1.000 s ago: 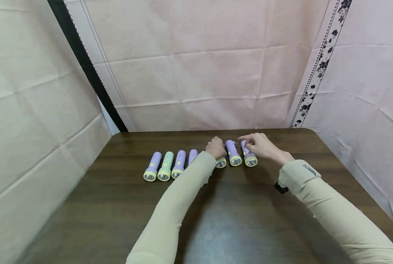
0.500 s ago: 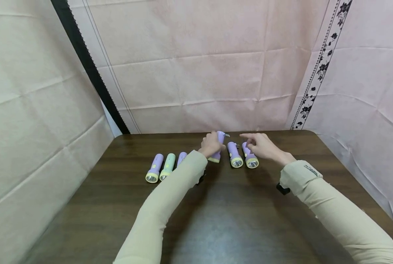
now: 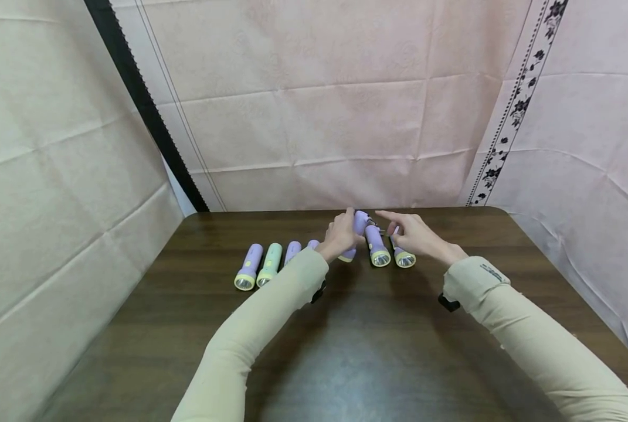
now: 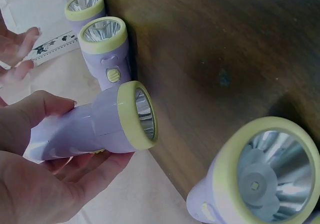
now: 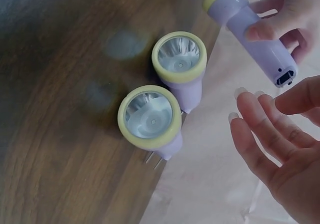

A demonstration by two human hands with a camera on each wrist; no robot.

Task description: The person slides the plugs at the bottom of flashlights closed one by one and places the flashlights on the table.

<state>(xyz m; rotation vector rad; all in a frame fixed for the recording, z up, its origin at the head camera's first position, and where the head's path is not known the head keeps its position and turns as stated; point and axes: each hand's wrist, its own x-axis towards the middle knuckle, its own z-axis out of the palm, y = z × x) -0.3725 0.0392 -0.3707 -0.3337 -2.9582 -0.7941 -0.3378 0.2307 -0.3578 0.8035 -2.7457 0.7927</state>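
Observation:
My left hand [image 3: 340, 235] grips a purple flashlight [image 4: 82, 131] with a pale yellow rim, thumb on one side of its barrel and fingers on the other. It is held off the table, its tail end tilted up toward my right hand [image 3: 413, 233]. The right wrist view shows a dark slot with small metal parts in that tail [image 5: 286, 78]. Beside it, the fingers [image 5: 260, 126] of my right hand are loosely extended and hold nothing. Two more purple flashlights [image 3: 377, 246] [image 3: 404, 259] lie between the hands; metal prongs [image 5: 153, 159] stick out behind one.
To the left along the row lie a purple flashlight [image 3: 248, 268], a mint green flashlight [image 3: 270, 265] and further purple ones [image 3: 292, 250], partly hidden by my left sleeve. The brown wooden table [image 3: 345, 351] ends at a pale cloth backdrop [image 3: 314, 135].
My left hand has lifted the purple flashlight off the table and tilted its tail up and rightward. The right hand has shifted slightly left, toward it.

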